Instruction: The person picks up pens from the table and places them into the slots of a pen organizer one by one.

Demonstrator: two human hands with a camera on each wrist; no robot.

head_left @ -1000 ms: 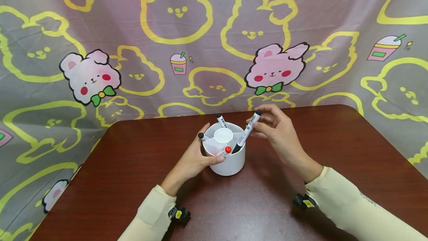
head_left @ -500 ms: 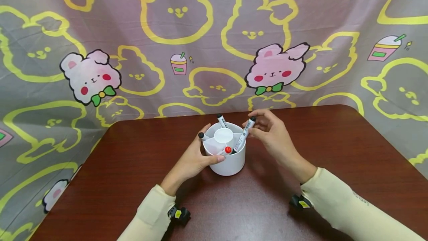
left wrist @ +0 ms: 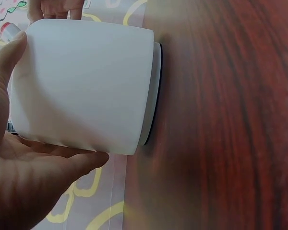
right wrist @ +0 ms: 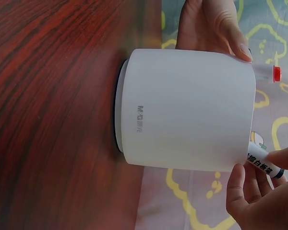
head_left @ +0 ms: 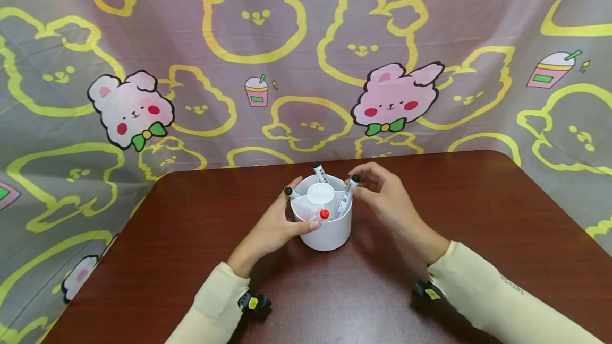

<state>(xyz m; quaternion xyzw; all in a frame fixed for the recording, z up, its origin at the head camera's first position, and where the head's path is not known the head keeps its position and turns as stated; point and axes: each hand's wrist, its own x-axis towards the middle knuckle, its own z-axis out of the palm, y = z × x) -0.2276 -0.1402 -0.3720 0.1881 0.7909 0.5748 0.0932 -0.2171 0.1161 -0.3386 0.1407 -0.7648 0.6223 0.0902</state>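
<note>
A round white pen holder (head_left: 327, 237) with divided compartments stands upright on the table. My left hand (head_left: 272, 227) grips its left side, thumb at the front rim and fingers along the far side; the left wrist view shows them against the wall (left wrist: 86, 86). On the right, my right hand (head_left: 389, 200) pinches a black-capped whiteboard marker (head_left: 344, 201) near its cap. That marker leans in the front right compartment, its lower end hidden by the wall. A red-capped marker (head_left: 324, 214) sits in front. Two black-tipped markers stick out at the back (head_left: 317, 169) and left.
The dark red-brown wooden table (head_left: 191, 238) extends around the holder. Behind it hangs a patterned cloth (head_left: 296, 68) with cartoon bears, meeting the table's back edge. Small black devices (head_left: 255, 304) are strapped at both wrists.
My right hand has moved down and left, lowering the marker deeper into the right compartment. My left hand keeps its grip on the holder.
</note>
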